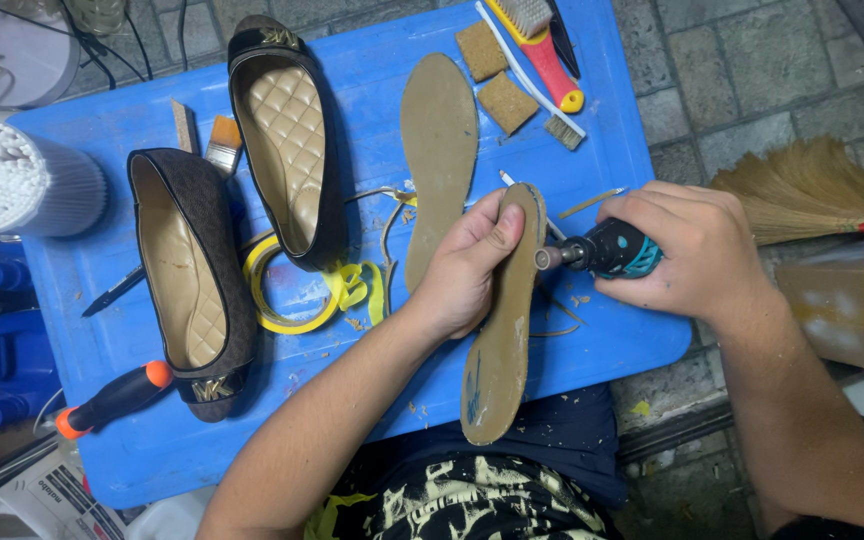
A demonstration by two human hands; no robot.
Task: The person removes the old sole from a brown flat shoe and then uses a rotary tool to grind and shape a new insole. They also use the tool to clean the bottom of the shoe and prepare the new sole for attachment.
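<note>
My left hand (467,265) holds a tan shoe insole (502,330) on edge above the blue board (612,180). My right hand (687,245) grips a small black and teal rotary tool (607,250), whose sanding tip touches the insole's right edge. A second tan insole (439,150) lies flat on the board just left of my left hand. Two dark flat shoes with quilted tan linings rest further left, one (287,130) at the top, the other (192,270) lower.
A yellow tape roll (272,300) lies between the shoes. Brushes (542,50) and two brown sanding blocks (492,75) sit at the board's top right. An orange-tipped black tool (112,400) lies lower left, a tub of cotton swabs (12,180) at left, a broom (802,190) at right.
</note>
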